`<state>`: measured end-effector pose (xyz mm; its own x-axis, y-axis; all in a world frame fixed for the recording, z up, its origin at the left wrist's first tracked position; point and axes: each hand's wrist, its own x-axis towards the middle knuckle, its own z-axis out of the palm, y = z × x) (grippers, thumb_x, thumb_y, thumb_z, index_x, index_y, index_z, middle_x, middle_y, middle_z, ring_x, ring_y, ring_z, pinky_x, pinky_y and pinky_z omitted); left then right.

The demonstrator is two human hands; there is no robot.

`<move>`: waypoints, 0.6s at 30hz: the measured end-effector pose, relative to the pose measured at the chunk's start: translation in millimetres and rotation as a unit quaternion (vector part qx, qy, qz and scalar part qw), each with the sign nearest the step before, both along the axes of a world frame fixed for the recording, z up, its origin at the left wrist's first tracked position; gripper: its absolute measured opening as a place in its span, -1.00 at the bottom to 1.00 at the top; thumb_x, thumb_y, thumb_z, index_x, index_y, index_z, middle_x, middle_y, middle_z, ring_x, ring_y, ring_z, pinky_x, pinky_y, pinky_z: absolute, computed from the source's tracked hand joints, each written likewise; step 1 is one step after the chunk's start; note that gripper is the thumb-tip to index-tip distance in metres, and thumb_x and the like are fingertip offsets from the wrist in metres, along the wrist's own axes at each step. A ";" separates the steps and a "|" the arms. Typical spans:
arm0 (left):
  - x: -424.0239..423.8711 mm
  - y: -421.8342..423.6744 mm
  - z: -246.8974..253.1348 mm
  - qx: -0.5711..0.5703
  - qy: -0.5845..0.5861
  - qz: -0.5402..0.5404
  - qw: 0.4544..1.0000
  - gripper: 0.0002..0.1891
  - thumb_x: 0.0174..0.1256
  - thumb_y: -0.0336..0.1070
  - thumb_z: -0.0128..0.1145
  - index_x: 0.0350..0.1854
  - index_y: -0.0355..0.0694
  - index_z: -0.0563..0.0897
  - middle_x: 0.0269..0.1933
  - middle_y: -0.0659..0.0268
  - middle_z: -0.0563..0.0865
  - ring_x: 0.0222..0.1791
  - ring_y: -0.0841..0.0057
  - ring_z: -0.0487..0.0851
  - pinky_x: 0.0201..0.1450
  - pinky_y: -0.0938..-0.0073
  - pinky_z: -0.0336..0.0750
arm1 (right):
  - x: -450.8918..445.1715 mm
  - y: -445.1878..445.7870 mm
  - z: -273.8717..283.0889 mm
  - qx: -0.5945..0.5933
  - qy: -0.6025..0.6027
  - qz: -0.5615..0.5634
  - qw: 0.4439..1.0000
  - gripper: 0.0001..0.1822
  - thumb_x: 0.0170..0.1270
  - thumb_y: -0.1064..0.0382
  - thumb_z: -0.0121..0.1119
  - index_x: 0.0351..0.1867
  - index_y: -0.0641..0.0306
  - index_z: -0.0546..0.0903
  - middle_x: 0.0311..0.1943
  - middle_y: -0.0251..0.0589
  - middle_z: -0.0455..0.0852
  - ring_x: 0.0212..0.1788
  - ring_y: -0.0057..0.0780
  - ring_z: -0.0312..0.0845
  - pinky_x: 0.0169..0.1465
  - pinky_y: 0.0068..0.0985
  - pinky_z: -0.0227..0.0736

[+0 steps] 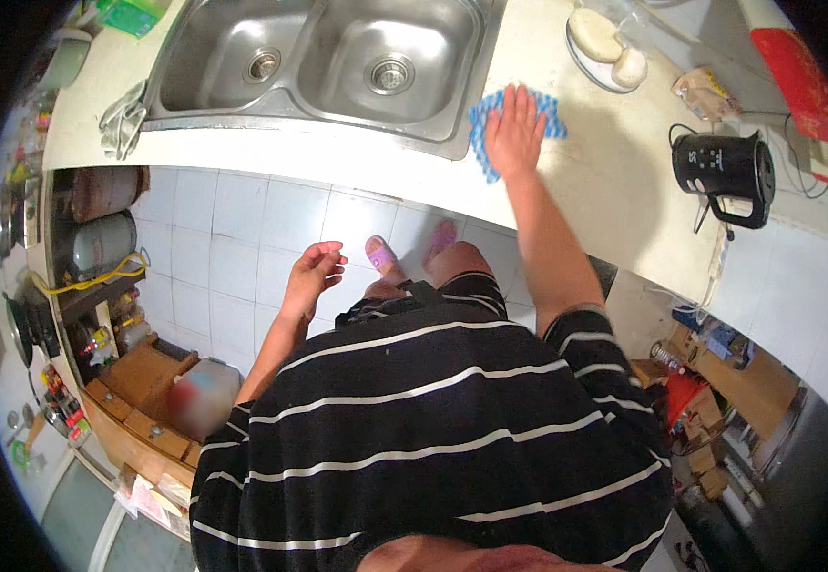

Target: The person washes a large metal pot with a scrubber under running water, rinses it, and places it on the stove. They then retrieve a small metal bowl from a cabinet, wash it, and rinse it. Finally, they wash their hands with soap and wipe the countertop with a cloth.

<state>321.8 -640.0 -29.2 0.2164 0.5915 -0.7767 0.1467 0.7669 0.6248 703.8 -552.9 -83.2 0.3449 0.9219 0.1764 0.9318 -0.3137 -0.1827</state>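
Note:
My right hand [517, 139] lies flat, palm down, on a blue and white checked cloth [482, 136] spread on the cream countertop [592, 193]. The cloth touches or nearly touches the right rim of a stainless steel double-bowl sink [392, 43]. My left hand [317, 272] hangs in front of my body above the tiled floor, fingers loosely curled, and I see nothing in it. Past the cloth, towards the wall, an oval plate [622, 87] holds two pale, rounded pieces that I cannot identify. A grey-green cloth [123, 121] drapes over the counter edge left of the sink.
A black electric kettle [721, 171] and a small plastic packet [707, 93] stand to the right, near cables. Below the counter at left are a gas cylinder [103, 243], a yellow hose [99, 281] and a wooden cabinet [135, 379]. Cardboard [750, 386] and clutter fill the lower right.

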 end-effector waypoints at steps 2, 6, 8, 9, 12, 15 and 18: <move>-0.1 9.0 3.3 0.004 0.014 0.018 1.000 -0.79 0.39 -0.21 0.06 -0.01 -0.12 0.55 -0.21 0.39 0.65 -0.22 0.63 0.56 -0.11 0.57 0.47 | 30.6 41.4 -7.2 0.013 -0.017 -0.002 1.000 -0.38 0.38 -0.02 -0.23 0.41 0.21 0.15 0.43 -0.10 0.10 0.46 -0.14 -0.04 0.46 -0.10 -0.24; -0.4 0.0 2.8 0.004 0.049 0.098 0.994 -0.79 0.39 -0.19 0.07 -0.03 -0.10 0.57 -0.19 0.40 0.65 -0.21 0.64 0.56 -0.11 0.56 0.47 | 79.6 120.0 -16.7 0.022 -0.029 0.008 0.999 -0.37 0.37 -0.06 -0.26 0.42 0.16 0.15 0.45 -0.14 0.08 0.47 -0.18 -0.09 0.46 -0.11 -0.25; 4.4 -7.7 -2.3 0.001 0.076 0.144 0.987 -0.81 0.40 -0.18 0.06 -0.05 -0.09 0.58 -0.19 0.40 0.65 -0.20 0.64 0.56 -0.10 0.54 0.47 | 95.3 154.9 -17.8 0.031 -0.035 0.006 0.999 -0.36 0.37 -0.06 -0.27 0.42 0.15 0.14 0.45 -0.16 0.06 0.48 -0.20 -0.11 0.47 -0.12 -0.25; 8.3 -12.8 -2.2 -0.009 0.057 0.161 0.985 -0.81 0.40 -0.18 0.06 -0.05 -0.09 0.58 -0.20 0.39 0.65 -0.19 0.63 0.56 -0.08 0.54 0.47 | 102.9 165.6 -21.3 0.030 -0.038 0.002 0.999 -0.36 0.37 -0.06 -0.27 0.42 0.15 0.14 0.46 -0.17 0.06 0.48 -0.20 -0.11 0.47 -0.12 -0.26; 29.7 -22.4 -9.6 -0.028 0.021 0.135 0.990 -0.81 0.40 -0.21 0.06 -0.03 -0.10 0.57 -0.18 0.38 0.65 -0.18 0.62 0.56 -0.06 0.54 0.48 | 117.5 185.0 -38.0 0.042 -0.048 0.009 0.998 -0.37 0.37 -0.05 -0.28 0.42 0.14 0.14 0.45 -0.18 0.07 0.48 -0.21 -0.10 0.47 -0.12 -0.28; 59.6 -21.1 -1.6 -0.055 0.022 0.092 0.994 -0.79 0.41 -0.24 0.04 0.00 -0.13 0.55 -0.16 0.36 0.65 -0.18 0.61 0.56 -0.07 0.56 0.47 | 111.8 156.0 -15.1 0.004 -0.069 0.063 0.996 -0.38 0.38 -0.05 -0.25 0.41 0.14 0.16 0.43 -0.16 0.11 0.47 -0.23 -0.06 0.46 -0.17 -0.21; 76.8 -5.6 1.1 -0.028 -0.004 0.048 0.998 -0.78 0.40 -0.25 0.03 0.01 -0.13 0.55 -0.16 0.35 0.65 -0.18 0.61 0.56 -0.07 0.56 0.47 | 124.8 93.1 -7.0 0.031 -0.028 0.116 0.992 -0.40 0.38 -0.04 -0.21 0.40 0.13 0.18 0.42 -0.14 0.15 0.46 -0.23 -0.02 0.45 -0.21 -0.16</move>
